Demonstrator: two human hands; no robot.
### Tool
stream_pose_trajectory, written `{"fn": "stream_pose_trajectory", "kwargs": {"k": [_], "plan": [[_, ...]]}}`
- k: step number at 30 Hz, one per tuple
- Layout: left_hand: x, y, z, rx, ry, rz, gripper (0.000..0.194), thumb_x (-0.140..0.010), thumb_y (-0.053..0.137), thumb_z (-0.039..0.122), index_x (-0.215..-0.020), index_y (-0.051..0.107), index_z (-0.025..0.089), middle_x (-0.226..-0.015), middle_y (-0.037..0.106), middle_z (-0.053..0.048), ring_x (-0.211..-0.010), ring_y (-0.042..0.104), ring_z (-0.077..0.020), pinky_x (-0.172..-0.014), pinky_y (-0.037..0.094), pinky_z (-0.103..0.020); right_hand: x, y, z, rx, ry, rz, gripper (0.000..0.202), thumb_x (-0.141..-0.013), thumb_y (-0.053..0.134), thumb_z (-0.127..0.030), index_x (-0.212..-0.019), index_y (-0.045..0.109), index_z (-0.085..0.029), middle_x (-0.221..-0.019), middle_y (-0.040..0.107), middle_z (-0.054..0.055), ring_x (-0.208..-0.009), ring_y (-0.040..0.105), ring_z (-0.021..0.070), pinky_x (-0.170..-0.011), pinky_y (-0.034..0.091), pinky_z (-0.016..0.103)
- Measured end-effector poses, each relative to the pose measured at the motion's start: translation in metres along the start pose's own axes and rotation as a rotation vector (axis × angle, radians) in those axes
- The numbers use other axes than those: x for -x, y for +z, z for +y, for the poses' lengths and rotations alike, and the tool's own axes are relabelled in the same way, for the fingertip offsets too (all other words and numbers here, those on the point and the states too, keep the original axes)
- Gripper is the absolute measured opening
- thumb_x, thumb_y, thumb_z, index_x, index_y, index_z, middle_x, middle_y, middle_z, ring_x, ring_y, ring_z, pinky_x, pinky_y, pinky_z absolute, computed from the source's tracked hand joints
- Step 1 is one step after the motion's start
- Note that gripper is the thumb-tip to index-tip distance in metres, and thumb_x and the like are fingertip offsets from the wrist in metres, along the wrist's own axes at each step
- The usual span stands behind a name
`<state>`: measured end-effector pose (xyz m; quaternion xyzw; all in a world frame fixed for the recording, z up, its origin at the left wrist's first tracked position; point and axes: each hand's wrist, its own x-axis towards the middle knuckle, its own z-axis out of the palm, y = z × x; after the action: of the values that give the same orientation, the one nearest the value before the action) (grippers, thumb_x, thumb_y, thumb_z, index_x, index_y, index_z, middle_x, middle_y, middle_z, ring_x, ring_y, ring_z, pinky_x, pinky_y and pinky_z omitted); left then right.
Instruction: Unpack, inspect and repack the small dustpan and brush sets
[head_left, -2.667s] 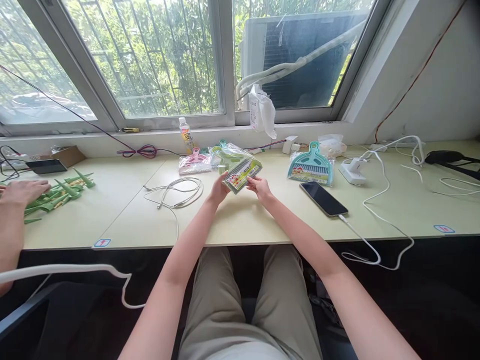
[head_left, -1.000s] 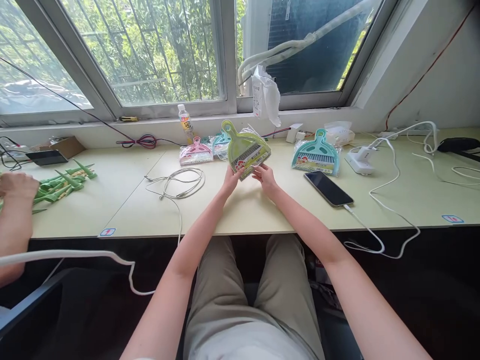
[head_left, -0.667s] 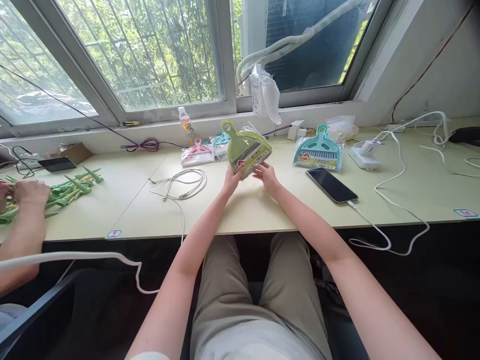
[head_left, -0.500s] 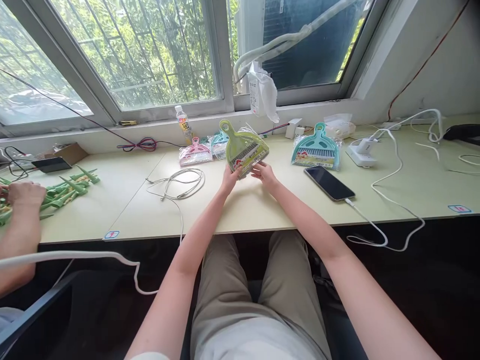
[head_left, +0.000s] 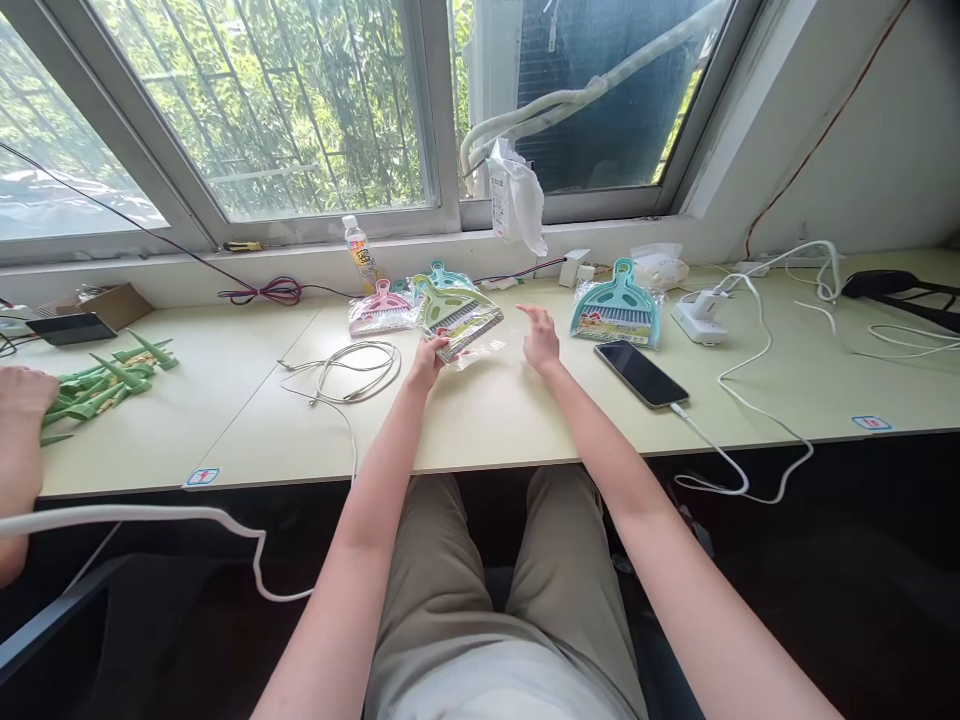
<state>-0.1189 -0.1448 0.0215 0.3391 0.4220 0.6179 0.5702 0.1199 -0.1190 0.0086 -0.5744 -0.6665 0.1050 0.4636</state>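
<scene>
My left hand [head_left: 427, 362] is closed on the lower left corner of a yellow-green dustpan and brush set [head_left: 459, 318] in clear plastic wrap, tilted above the table. My right hand [head_left: 540, 338] is apart from it, over the table to the right, with the index finger stretched out and nothing held. Behind the held set, a pink dustpan set [head_left: 381, 308] lies at the left, and a teal dustpan set [head_left: 442, 272] is partly hidden. Another teal dustpan set [head_left: 618, 308] in wrap lies right of my right hand.
A phone [head_left: 641, 373] on a white cable lies at the right, near a charger block [head_left: 700, 318]. A coiled cable [head_left: 358, 372] is at the left. A bottle [head_left: 361, 256] stands by the window. Another person's hand [head_left: 24, 392] is beside green stalks [head_left: 105, 385].
My right hand has let go of the yellow-green set and drawn away to the right. My left hand has lowered the set and tipped it flatter. The view has shifted slightly.
</scene>
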Motion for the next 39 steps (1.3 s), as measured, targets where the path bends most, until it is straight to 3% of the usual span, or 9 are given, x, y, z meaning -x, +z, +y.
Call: {"fn": "stream_pose_trajectory", "kwargs": {"k": [3,8,12,17,24,29,32,36,39], "plan": [[-0.003,-0.006,0.001,0.041,-0.05,0.016,0.03,-0.068,0.065,0.006,-0.094,0.055,0.016,-0.078,0.065,0.0,-0.062,0.065,-0.0113,-0.052,0.052,-0.02,-0.004,0.001,0.009,0.013,-0.205,-0.063,0.048,-0.082,0.067,-0.006,-0.125,0.072,-0.028,-0.15,0.057,0.006,-0.138,0.05,0.0314,-0.115,0.043,0.053],[-0.003,-0.007,-0.001,0.033,-0.137,-0.003,0.022,-0.075,0.062,0.003,-0.094,0.062,0.013,-0.072,0.065,-0.001,-0.061,0.064,-0.0112,-0.053,0.054,-0.02,-0.012,0.0,0.012,-0.16,-0.168,0.027,0.007,-0.087,0.074,-0.026,-0.082,0.079,-0.026,-0.124,0.07,0.008,-0.124,0.055,0.0304,-0.106,0.048,0.051],[0.003,-0.004,0.003,-0.046,-0.234,-0.07,0.032,-0.077,0.061,0.0,-0.108,0.065,0.008,-0.078,0.072,-0.007,-0.069,0.071,-0.018,-0.061,0.061,-0.026,-0.013,-0.002,0.012,-0.344,-0.106,0.038,0.011,-0.086,0.075,-0.036,-0.084,0.077,-0.025,-0.122,0.07,0.009,-0.125,0.056,0.0288,-0.094,0.053,0.044],[0.009,-0.004,0.004,-0.128,-0.228,-0.219,0.045,-0.082,0.061,0.001,-0.127,0.06,0.007,-0.093,0.077,-0.012,-0.083,0.076,-0.0233,-0.076,0.066,-0.035,-0.013,0.001,0.014,-0.391,-0.071,0.057,0.013,-0.083,0.075,-0.036,-0.085,0.075,-0.023,-0.12,0.067,0.01,-0.124,0.057,0.0286,-0.096,0.051,0.044],[0.012,-0.003,0.002,-0.14,-0.202,-0.358,0.044,-0.083,0.066,0.005,-0.125,0.059,0.01,-0.103,0.077,-0.015,-0.083,0.077,-0.0229,-0.055,0.058,-0.024,-0.011,0.003,0.01,-0.29,-0.08,0.047,0.011,-0.087,0.067,-0.031,-0.083,0.069,-0.021,-0.115,0.064,0.012,-0.118,0.058,0.0285,-0.092,0.054,0.042],[0.018,-0.002,0.006,-0.174,-0.176,-0.412,0.043,-0.085,0.066,0.011,-0.127,0.059,0.009,-0.1,0.078,-0.018,-0.076,0.076,-0.0227,-0.059,0.059,-0.027,-0.007,0.005,0.005,-0.273,-0.081,0.014,0.014,-0.093,0.058,-0.031,-0.09,0.067,-0.021,-0.121,0.062,0.014,-0.112,0.062,0.0262,-0.089,0.056,0.037],[0.018,-0.003,0.007,-0.214,-0.172,-0.432,0.046,-0.085,0.067,0.012,-0.13,0.057,0.008,-0.101,0.077,-0.019,-0.071,0.075,-0.0214,-0.061,0.059,-0.029,-0.005,0.006,0.003,-0.309,-0.014,-0.03,0.018,-0.095,0.055,-0.029,-0.106,0.067,-0.021,-0.129,0.063,0.014,-0.116,0.062,0.0261,-0.089,0.058,0.037],[0.011,-0.009,0.004,-0.243,-0.159,-0.443,0.048,-0.083,0.07,0.014,-0.129,0.056,0.011,-0.106,0.076,-0.019,-0.073,0.076,-0.0229,-0.059,0.06,-0.029,-0.004,0.005,0.002,-0.603,0.237,-0.175,0.054,-0.089,0.057,-0.018,-0.142,0.051,-0.026,-0.132,0.067,0.009,-0.104,0.068,0.0196,-0.088,0.061,0.035],[0.005,-0.013,0.001,-0.268,-0.168,-0.469,0.049,-0.079,0.075,0.015,-0.124,0.057,0.015,-0.111,0.075,-0.018,-0.08,0.077,-0.0264,-0.055,0.059,-0.029,-0.005,0.001,0.003,-0.773,0.452,-0.346,0.047,-0.081,0.058,-0.008,-0.127,0.062,-0.019,-0.102,0.075,0.006,-0.081,0.07,0.0163,-0.085,0.063,0.036]]}}
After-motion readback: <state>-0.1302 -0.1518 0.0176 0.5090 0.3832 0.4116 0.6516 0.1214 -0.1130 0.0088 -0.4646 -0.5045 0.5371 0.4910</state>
